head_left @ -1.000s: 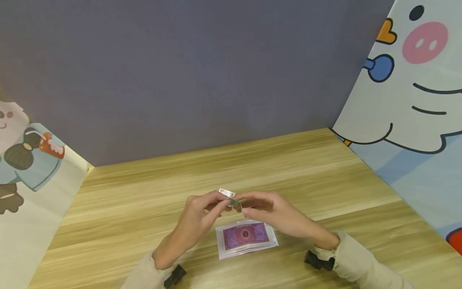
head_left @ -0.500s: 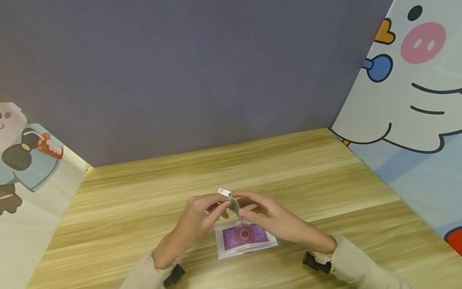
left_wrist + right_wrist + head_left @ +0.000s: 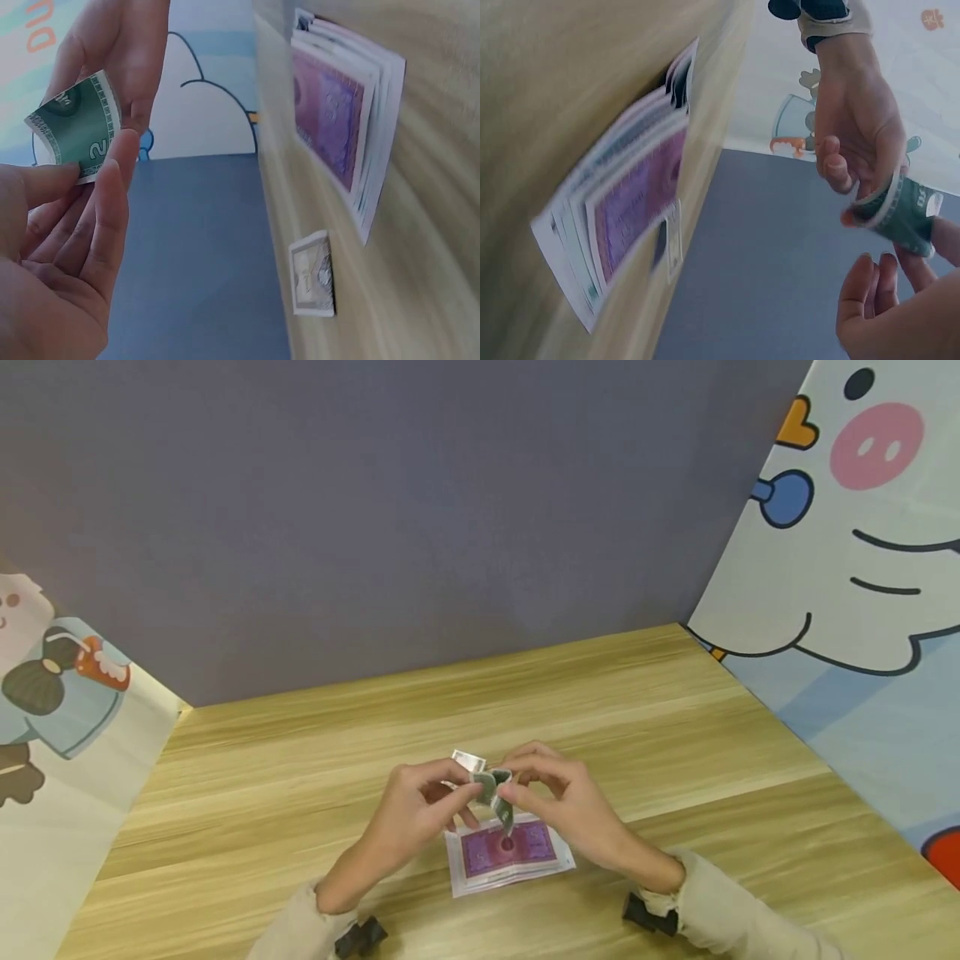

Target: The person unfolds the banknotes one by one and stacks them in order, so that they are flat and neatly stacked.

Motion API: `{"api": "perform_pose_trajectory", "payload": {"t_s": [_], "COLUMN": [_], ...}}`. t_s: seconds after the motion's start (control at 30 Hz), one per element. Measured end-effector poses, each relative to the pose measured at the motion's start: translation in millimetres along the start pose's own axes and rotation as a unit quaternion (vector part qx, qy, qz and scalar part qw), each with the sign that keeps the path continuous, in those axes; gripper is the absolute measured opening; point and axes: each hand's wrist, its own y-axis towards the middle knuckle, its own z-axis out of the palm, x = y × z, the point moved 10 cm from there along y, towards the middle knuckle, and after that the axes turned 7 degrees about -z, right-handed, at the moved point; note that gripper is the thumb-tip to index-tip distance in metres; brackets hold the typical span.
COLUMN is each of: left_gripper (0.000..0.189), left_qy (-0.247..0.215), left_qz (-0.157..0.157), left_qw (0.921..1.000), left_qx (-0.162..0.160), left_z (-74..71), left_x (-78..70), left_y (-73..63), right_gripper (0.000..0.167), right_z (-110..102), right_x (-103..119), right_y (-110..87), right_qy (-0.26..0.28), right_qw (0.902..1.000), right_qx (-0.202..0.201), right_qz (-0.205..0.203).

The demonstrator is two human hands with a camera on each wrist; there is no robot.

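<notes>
Both hands pinch a small green banknote (image 3: 504,811) above the wooden table. My left hand (image 3: 420,802) has its thumb and forefinger on the note's left end, while my right hand (image 3: 573,789) pinches the right end. Between them the paper is bent into a curl, and a "2" shows on its face in the left wrist view. Below the hands lies a stack of banknotes (image 3: 517,850) with a purple one on top, its edges fanned in the right wrist view (image 3: 641,199). A small pale banknote (image 3: 467,761) lies just beyond the left fingertips.
The table (image 3: 300,760) has a pale wood grain. A grey panel (image 3: 420,527) closes off its back edge. Panels printed with cartoons stand at the left (image 3: 67,685) and right (image 3: 847,568). A black wrist camera (image 3: 651,914) sits under each sleeve cuff.
The green banknote was seen almost edge-on as a thin arc; it now curls with more of its green face showing. My right hand's fingers have shifted on it; my left hand barely moved.
</notes>
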Motion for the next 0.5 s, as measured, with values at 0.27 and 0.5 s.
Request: {"api": "perform_pose_trajectory", "payload": {"t_s": [0.27, 0.5], "left_gripper": [0.005, 0.008], "left_qy": [-0.018, -0.015], "left_qz": [-0.018, -0.062], "left_qw": [0.9997, 0.9980], "left_qx": [-0.004, -0.002], "left_z": [-14.0, -24.8], "left_x": [-4.3, -2.9], "left_y": [0.4, 2.3], "right_gripper": [0.027, 0.016], "right_z": [-11.5, -32.0], "right_x": [-2.2, -5.0], "right_y": [6.6, 12.7], "right_qy": [0.066, -0.011], "right_qw": [0.9966, 0.9961], "right_qx": [0.022, 0.036], "right_qz": [0.043, 0.079]}}
